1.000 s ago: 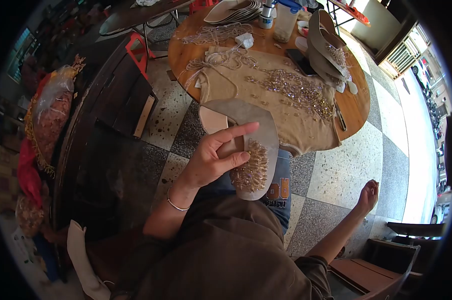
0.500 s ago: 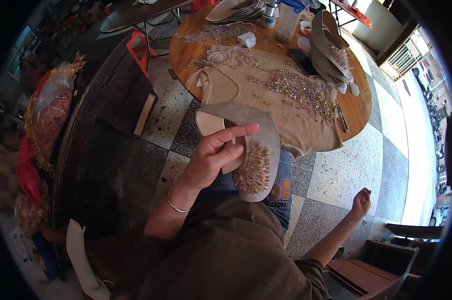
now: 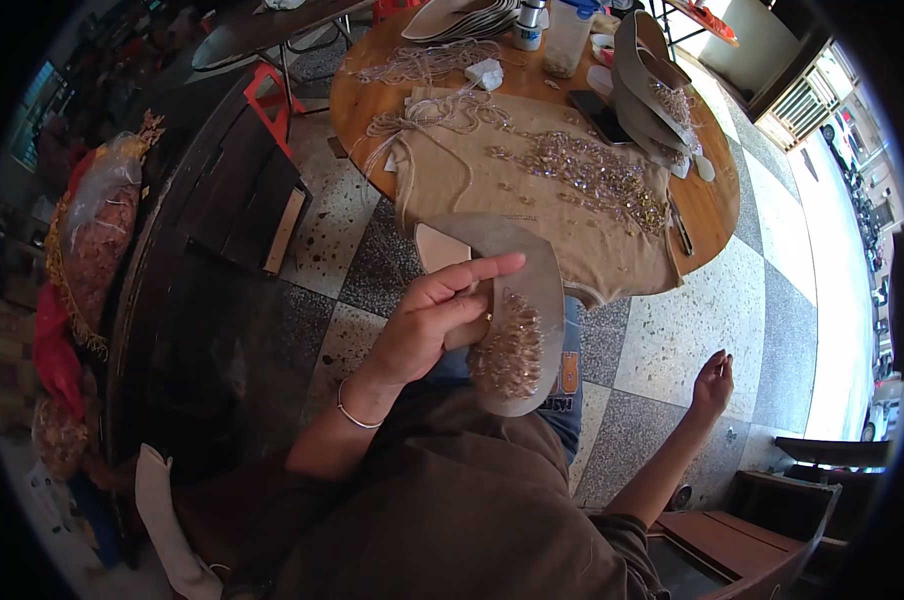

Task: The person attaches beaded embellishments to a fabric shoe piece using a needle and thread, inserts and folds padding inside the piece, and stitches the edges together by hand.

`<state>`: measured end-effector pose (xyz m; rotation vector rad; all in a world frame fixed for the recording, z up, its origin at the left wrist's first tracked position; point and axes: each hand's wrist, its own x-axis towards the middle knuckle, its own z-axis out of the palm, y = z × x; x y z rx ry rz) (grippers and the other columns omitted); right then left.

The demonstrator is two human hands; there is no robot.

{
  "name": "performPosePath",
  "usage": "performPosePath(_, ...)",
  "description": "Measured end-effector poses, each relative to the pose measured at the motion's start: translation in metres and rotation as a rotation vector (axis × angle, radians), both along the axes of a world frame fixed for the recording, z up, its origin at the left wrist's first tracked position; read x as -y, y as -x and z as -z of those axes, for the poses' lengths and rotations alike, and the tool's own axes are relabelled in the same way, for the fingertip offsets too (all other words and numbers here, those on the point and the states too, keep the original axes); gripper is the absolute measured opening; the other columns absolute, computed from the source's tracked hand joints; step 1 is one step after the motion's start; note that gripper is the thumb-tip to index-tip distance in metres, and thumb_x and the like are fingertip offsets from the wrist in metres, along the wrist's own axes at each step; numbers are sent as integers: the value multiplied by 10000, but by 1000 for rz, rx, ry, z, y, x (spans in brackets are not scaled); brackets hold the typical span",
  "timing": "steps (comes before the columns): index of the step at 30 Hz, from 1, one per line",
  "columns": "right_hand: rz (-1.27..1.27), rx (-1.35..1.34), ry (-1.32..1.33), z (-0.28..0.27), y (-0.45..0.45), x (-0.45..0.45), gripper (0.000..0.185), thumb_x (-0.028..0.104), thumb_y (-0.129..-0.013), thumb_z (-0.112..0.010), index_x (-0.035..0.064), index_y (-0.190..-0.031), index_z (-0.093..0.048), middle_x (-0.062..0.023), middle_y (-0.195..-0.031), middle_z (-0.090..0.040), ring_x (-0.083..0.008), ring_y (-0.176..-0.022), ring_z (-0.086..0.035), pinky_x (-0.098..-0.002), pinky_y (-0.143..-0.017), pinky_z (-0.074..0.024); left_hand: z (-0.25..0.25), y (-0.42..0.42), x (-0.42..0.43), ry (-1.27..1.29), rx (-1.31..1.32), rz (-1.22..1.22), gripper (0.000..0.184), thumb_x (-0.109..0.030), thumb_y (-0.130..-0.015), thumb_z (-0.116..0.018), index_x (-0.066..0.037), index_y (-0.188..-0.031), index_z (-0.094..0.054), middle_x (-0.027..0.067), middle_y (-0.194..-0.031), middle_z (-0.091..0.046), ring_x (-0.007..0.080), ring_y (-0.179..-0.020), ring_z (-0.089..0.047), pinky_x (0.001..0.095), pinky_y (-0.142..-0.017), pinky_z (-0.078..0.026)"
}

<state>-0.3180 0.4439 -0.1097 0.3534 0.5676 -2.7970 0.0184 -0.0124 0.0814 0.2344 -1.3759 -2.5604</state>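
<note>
My left hand (image 3: 427, 325) grips a grey shoe upper (image 3: 542, 285) with a pale lining, above my lap. Its index finger lies stretched along the upper, and the thumb presses the inner edge. Clear and gold beads (image 3: 509, 350) cover the lower part of the upper. Out to the right, well apart from it, my right hand (image 3: 713, 385) is raised with its fingertips pinched together. Whatever those fingertips hold is too small to make out, and no thread shows between the hands.
On the wooden table (image 3: 717, 225) lies a tan cloth (image 3: 442, 190) with loose beads (image 3: 602, 175), strung strands (image 3: 422, 120), a phone (image 3: 600, 117) and a pen (image 3: 682, 232). Stacked uppers (image 3: 462, 20) and beaded uppers (image 3: 637, 90) sit beyond. A chair (image 3: 732, 545) stands lower right.
My right hand has risen slightly and moved a little left, its wrist turning. The shoe upper in my left hand has shifted slightly right and down.
</note>
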Motion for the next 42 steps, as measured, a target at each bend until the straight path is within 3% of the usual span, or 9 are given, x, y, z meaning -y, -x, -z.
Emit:
performPosePath(3, 83, 5, 208, 30, 21, -50, 87, 25, -925, -555, -58, -933, -531, -167, -880, -597, -219, -739, -631, -277, -711, -593, 5, -4, 8, 50, -21, 39, 437, 19, -918, -431, 7, -1354, -471, 5, -1056, -595, 22, -923, -534, 168, -810, -427)
performPosePath(11, 449, -31, -377, 52, 30, -36, 126, 98, -941, -550, -24, -971, -533, -125, -917, -606, -183, -744, -612, -283, -702, -567, -5, -4, -4, 381, -41, 39, 588, 54, -828, -622, -3, -1383, -438, 7, -1160, -574, 45, -999, -507, 197, -889, -392)
performPosePath(15, -49, -453, -1123, -95, -108, 168, 203, 206, -971, -502, 68, -1119, -516, -25, -999, -542, -105, -748, -525, -260, -685, -446, 4, 2, -10, 378, -23, 89, 626, 52, -814, -667, -30, -1390, -437, 45, -1328, -527, 87, -1159, -482, 250, -1008, -365)
performPosePath(18, -549, -685, -857, -109, -165, 225, 119, 138, -956, -541, 61, -1044, -562, 2, -736, -546, -52, -610, -491, -208, -522, -406, 1, 5, -18, 370, 8, 142, 628, 38, -813, -681, -36, -1389, -442, 44, -1308, -542, 88, -1153, -491, 250, -1005, -369)
performPosePath(23, -772, -1051, -612, -120, -205, 260, 153, 7, -878, -600, -14, -1023, -647, -35, -858, -676, -92, -769, -627, -250, -681, -501, 3, 7, -22, 320, 24, 165, 666, 28, -797, -707, -20, -1398, -425, -83, -833, -384, 12, -750, -340, 172, -693, -272)
performPosePath(26, -754, -1085, -584, -116, -205, 259, 157, 4, -844, -624, -23, -993, -669, -67, -935, -700, -136, -836, -658, -282, -729, -513, 4, 7, -19, 298, 17, 180, 635, 35, -804, -695, -42, -1386, -451, 25, -1243, -581, 75, -1105, -518, 242, -977, -401)
performPosePath(30, -698, -1173, -690, -119, -206, 258, 157, 22, -816, -652, -14, -967, -673, -90, -909, -696, -158, -818, -666, -287, -716, -511, 5, 8, -17, 249, 41, 220, 642, 35, -801, -697, -44, -1388, -449, 28, -1231, -584, 76, -1093, -524, 242, -973, -410)
performPosePath(34, -711, -1183, -663, -113, -204, 256, 167, 38, -797, -670, -11, -956, -673, -96, -901, -694, -178, -811, -673, -289, -710, -511, 2, 11, -23, 170, 35, 178, 693, 13, -788, -716, -3, -1406, -403, -42, -905, -633, -7, -731, -482, 132, -693, -371)
performPosePath(42, -674, -1224, -818, -138, -212, 259, 211, 52, -780, -685, -8, -981, -662, -84, -904, -692, -164, -826, -671, -287, -717, -509, 17, 10, -19, -1, 5, 271, 697, 26, -785, -705, -1, -1407, -391, 82, -1286, -564, 134, -1182, -516, 268, -1031, -382)
